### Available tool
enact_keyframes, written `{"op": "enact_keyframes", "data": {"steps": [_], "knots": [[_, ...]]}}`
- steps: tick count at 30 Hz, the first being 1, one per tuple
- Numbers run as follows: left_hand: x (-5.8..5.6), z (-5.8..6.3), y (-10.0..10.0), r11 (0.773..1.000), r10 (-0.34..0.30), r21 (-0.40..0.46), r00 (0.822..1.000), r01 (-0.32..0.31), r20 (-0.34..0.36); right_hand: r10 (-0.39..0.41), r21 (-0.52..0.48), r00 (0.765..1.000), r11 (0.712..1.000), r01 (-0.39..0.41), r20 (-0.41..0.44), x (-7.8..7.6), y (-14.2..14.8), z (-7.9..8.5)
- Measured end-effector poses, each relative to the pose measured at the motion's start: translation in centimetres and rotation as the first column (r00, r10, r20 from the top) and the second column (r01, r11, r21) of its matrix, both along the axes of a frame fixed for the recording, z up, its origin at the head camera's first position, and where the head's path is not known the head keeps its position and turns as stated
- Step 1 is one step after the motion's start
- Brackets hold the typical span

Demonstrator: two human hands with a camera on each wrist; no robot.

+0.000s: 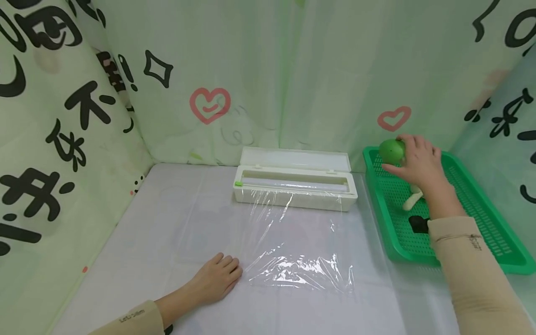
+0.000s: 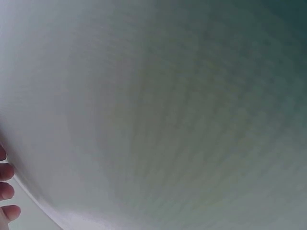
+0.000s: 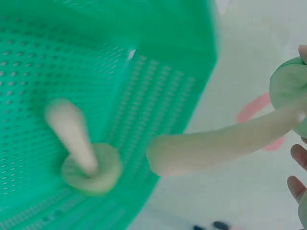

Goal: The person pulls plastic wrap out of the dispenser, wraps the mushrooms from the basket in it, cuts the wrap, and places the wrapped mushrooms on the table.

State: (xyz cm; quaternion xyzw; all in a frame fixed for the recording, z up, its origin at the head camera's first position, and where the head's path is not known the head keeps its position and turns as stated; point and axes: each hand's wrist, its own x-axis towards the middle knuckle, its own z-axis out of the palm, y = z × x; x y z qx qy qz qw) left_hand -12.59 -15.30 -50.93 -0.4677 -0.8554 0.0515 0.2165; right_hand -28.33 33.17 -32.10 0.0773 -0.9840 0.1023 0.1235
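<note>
Over the far left end of the green basket [image 1: 398,255], my right hand [image 1: 420,165] grips a toy mushroom by its green cap [image 1: 391,151]. Its long pale stem [image 3: 206,148] shows in the right wrist view, pointing away from the fingers. A second mushroom [image 3: 93,167] lies in the basket; its pale stem [image 1: 412,200] shows partly under my right hand in the head view. My left hand [image 1: 215,279] rests on the table with loosely bent fingers, beside the left edge of a pulled-out sheet of cling film [image 1: 299,265]. In the left wrist view only fingertips [image 2: 7,191] appear.
A white cling film dispenser [image 1: 295,197] stands at the back middle, lid [image 1: 295,160] raised, with the film drawn forward over the white-covered table [image 1: 184,223]. A green cutter slider [image 1: 238,184] sits at its left end. Printed curtains [image 1: 293,83] enclose the table.
</note>
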Motion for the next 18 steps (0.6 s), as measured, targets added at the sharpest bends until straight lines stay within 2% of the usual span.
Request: {"op": "enact_keyframes", "data": {"steps": [5,9,13,18], "knots": [[0.1,0.0,0.0,1.0,0.004,-0.024,1.0,-0.004,0.011,0.1,0.101,0.994,0.99,-0.094,-0.049,1.4,-3.3,1.3],[-0.1,-0.1,-0.1,1.0,0.006,-0.024,1.0,-0.006,0.007,0.213,0.22,0.973,0.957,-0.188,-0.094,2.8,-7.2,1.8],[-0.1,-0.3,-0.1,0.999,0.013,-0.033,1.0,-0.013,-0.001,0.349,0.295,0.928,0.907,-0.299,-0.132,4.5,-11.0,0.9],[0.0,-0.1,-0.1,0.999,0.023,-0.038,1.0,-0.023,0.003,0.502,0.344,0.858,0.829,-0.44,-0.111,7.3,-15.5,-1.7]]}}
